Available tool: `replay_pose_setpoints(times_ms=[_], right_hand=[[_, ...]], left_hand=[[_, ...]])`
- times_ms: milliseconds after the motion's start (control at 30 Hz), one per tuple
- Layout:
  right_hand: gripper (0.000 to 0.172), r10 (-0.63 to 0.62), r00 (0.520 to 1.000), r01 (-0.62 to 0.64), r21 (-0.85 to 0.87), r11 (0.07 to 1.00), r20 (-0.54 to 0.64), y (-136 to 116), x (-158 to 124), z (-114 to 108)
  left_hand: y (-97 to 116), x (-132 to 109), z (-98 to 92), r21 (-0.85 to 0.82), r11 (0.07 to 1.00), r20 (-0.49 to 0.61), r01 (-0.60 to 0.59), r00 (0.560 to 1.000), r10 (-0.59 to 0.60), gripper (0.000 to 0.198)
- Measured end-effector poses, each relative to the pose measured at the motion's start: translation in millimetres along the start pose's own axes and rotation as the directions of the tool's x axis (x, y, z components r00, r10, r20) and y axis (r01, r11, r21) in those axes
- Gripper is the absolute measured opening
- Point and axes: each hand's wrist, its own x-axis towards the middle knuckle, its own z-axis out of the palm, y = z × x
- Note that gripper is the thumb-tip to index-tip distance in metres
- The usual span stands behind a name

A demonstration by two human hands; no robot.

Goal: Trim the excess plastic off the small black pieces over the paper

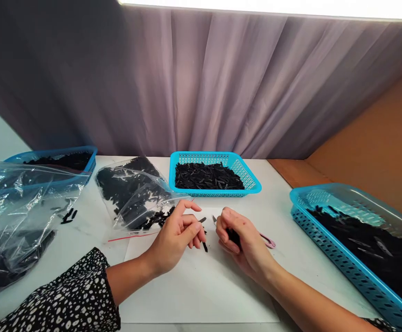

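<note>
1. Gap between left hand (pixel 178 235) and right hand (pixel 237 235) is tight, with a black strip (pixel 205 247) sitting in it.
2. Loads of room on the white sheet (pixel 201 295) between the forearms.
3. Straight ahead, the middle basket (pixel 215 192) blocks low passes; go over the rim.
4. Left's crowded: zip bag (pixel 132 189), then a bigger bag (pixel 24 198).
5. Decent tabletop (pixel 292 221) lane before the right basket (pixel 332 253); dodge the pink handle (pixel 270 242).

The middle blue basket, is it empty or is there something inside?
It is not empty: the middle blue basket holds many black pieces, heaped below its back rim.
</note>
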Motion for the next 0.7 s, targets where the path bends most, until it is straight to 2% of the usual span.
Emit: replay_pose_setpoints(times_ms=[100,200,300,433,700], right_hand=[[0.036,-0.016,0.999,0.007,-0.182,0.983,-0.047,2.0,1.0,-1.0],[0.040,-0.109,0.994,0.092,-0.380,0.920,-0.024,4.6,0.0,-3.1],[0.040,-0.193,0.981,0.166,-0.502,0.849,-0.001,5.6,-1.2,-4.4],[0.032,-0.260,0.966,0.213,-0.555,0.804,-0.005,4.2,-2.0,-3.1],[0.032,-0.262,0.965,0.202,-0.563,0.801,-0.027,3.1,-3.3,-0.9]], left_hand=[[1.2,-1.0,-0.3,0.106,0.994,-0.028,-0.035,0.999,0.038,0.020],[2.2,-2.0,0.3,0.188,0.980,-0.021,-0.072,0.997,0.078,0.019],[2.7,-3.1,0.6,0.200,0.977,0.008,-0.076,0.997,0.076,0.019],[3.2,-4.2,0.5,0.188,0.981,0.034,-0.055,0.998,0.049,0.018],[2.7,-5.7,1.6,0.141,0.988,0.032,-0.066,0.998,0.062,0.018]])
